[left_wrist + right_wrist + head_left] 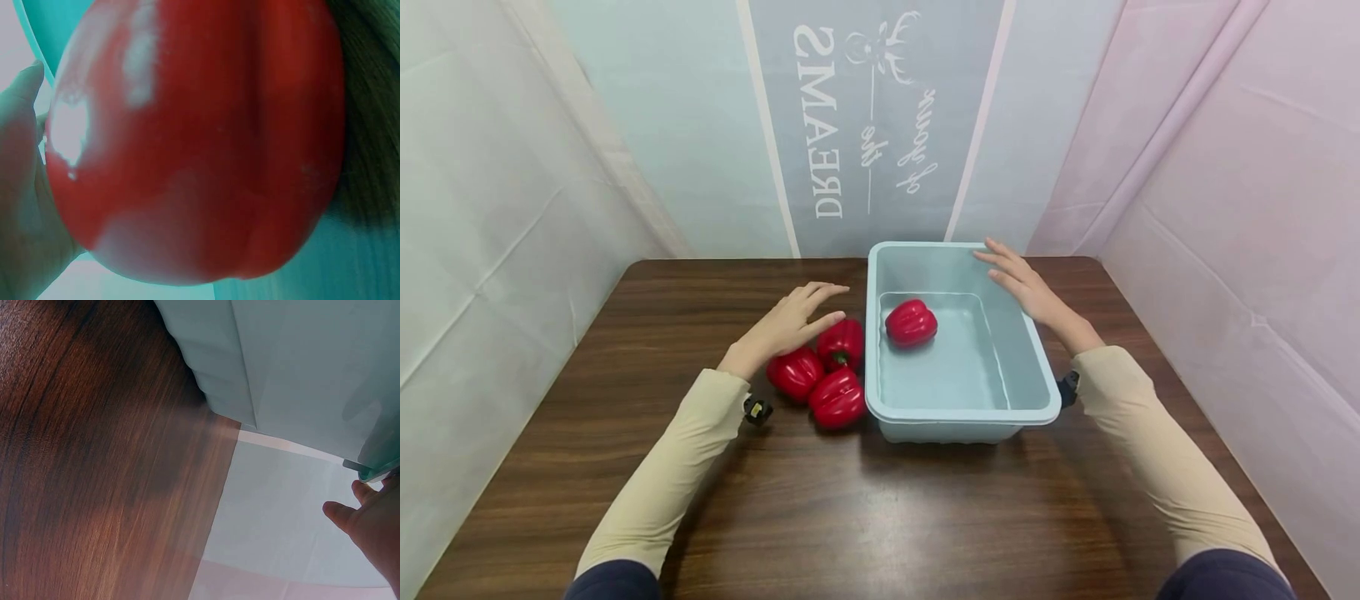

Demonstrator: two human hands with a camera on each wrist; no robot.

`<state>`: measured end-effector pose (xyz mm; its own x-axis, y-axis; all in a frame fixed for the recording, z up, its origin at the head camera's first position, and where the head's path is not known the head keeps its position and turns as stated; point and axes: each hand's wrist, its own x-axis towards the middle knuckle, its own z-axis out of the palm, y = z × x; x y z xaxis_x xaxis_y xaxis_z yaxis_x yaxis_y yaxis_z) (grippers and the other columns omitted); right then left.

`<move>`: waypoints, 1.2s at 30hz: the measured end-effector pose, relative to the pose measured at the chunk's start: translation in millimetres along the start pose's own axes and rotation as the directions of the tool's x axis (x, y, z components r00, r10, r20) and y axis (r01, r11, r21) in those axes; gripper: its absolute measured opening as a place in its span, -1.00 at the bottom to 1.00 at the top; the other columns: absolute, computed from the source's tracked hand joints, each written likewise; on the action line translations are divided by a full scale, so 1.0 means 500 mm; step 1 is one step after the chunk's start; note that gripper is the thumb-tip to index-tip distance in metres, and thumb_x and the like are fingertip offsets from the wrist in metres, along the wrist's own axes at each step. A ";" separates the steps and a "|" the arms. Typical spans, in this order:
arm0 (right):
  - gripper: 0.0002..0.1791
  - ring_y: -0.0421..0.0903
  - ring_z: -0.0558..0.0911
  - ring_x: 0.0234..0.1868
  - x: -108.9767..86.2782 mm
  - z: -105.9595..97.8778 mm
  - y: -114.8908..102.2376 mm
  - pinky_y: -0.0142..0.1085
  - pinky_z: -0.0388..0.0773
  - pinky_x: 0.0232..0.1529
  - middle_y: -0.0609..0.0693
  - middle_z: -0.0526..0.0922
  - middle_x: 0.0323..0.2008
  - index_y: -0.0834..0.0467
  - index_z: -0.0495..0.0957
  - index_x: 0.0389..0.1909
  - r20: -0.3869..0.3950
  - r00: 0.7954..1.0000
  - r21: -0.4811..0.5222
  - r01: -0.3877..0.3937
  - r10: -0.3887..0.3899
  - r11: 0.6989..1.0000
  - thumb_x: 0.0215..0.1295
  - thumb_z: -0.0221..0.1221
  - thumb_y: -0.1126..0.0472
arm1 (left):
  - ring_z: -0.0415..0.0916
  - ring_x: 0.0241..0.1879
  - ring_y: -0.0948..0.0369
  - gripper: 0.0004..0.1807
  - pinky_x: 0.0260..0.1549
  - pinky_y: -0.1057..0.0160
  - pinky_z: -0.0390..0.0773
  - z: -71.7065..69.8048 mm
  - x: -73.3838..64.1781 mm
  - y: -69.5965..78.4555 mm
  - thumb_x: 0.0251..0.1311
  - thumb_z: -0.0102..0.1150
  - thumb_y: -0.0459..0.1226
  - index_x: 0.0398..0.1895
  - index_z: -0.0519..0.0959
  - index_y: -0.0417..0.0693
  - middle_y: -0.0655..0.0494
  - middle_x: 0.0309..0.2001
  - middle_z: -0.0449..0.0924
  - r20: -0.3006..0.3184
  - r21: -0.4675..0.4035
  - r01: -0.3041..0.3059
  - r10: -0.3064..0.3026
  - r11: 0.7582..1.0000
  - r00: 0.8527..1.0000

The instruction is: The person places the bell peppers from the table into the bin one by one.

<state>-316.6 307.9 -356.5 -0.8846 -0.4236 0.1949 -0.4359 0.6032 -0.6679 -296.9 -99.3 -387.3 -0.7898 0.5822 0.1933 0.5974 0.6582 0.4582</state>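
Note:
Three glossy red bell peppers lie bunched on the table just left of a pale blue plastic bin (955, 375): one on the left (794, 373), one at the back (841, 342) and one in front (837, 402). A fourth pepper (912, 323) sits inside the bin. My left hand (784, 322) hovers over the back and left peppers, its fingers extended toward the bin. In the left wrist view a pepper (200, 137) fills most of the picture. My right hand (1028, 290) is at the bin's far right rim, fingers spread; contact is unclear.
Under everything is a dark wood-grain table (737, 517). A grey printed cloth (872, 125) hangs behind it, and pale sheets (1240, 208) close off both sides. The bin's outer wall (300, 369) rises close to the right wrist.

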 end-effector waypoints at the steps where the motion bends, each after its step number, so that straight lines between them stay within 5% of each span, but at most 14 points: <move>1: -0.51 0.10 -0.16 0.46 0.001 0.000 0.001 0.19 -0.26 0.34 0.09 -0.09 0.45 0.14 0.22 0.34 -0.002 1.000 0.003 0.001 -0.001 1.000 0.45 -0.18 0.10 | 0.19 0.25 0.08 -0.41 0.23 -0.03 0.20 0.000 -0.001 -0.001 0.28 -0.15 0.16 0.33 0.22 0.23 0.13 0.28 0.25 -0.001 0.000 0.001 -0.001 1.000 1.000; 8: -0.52 0.18 -0.15 0.44 0.003 -0.008 -0.029 0.21 -0.26 0.33 0.20 -0.07 0.43 0.23 0.22 0.32 0.004 1.000 0.009 0.005 -0.005 1.000 0.44 -0.18 0.18 | 0.19 0.26 0.08 -0.40 0.23 -0.04 0.21 -0.001 -0.003 -0.007 0.28 -0.15 0.16 0.34 0.22 0.21 0.12 0.28 0.25 0.002 -0.010 0.004 -0.004 1.000 1.000; 21: -0.53 0.15 -0.14 0.45 0.007 -0.003 -0.002 0.20 -0.24 0.33 0.13 -0.08 0.44 0.19 0.23 0.33 -0.001 1.000 0.002 0.005 -0.005 1.000 0.44 -0.18 0.18 | 0.17 0.25 0.09 -0.44 0.21 -0.06 0.23 0.004 -0.018 -0.009 0.27 -0.05 0.07 0.33 0.21 0.28 0.15 0.28 0.24 0.012 -0.029 0.045 -0.044 0.999 0.999; 30: -0.54 0.27 -0.16 0.42 -0.020 -0.010 -0.088 0.24 -0.27 0.31 0.29 -0.10 0.42 0.40 0.18 0.28 0.013 1.000 0.036 -0.009 0.008 0.999 0.40 -0.19 0.33 | 0.18 0.26 0.05 -0.42 0.20 -0.11 0.23 0.007 -0.034 -0.005 0.27 -0.09 0.10 0.34 0.22 0.21 0.10 0.29 0.23 0.031 -0.026 0.053 -0.053 0.998 0.998; 36: -0.54 0.30 -0.15 0.41 -0.030 -0.009 -0.099 0.25 -0.25 0.30 0.30 -0.08 0.41 0.41 0.20 0.27 0.003 1.000 0.027 0.007 -0.007 1.000 0.40 -0.18 0.33 | 0.22 0.23 0.04 -0.43 0.16 -0.13 0.28 0.010 -0.043 -0.005 0.27 -0.07 0.10 0.33 0.22 0.24 0.10 0.28 0.24 0.028 -0.015 0.050 -0.050 0.999 0.998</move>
<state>-282.5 287.3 -323.1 -0.8811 -0.4297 0.1976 -0.4374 0.5814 -0.6860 -280.5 -111.0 -397.1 -0.8144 0.5617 0.1457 0.5545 0.6794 0.4805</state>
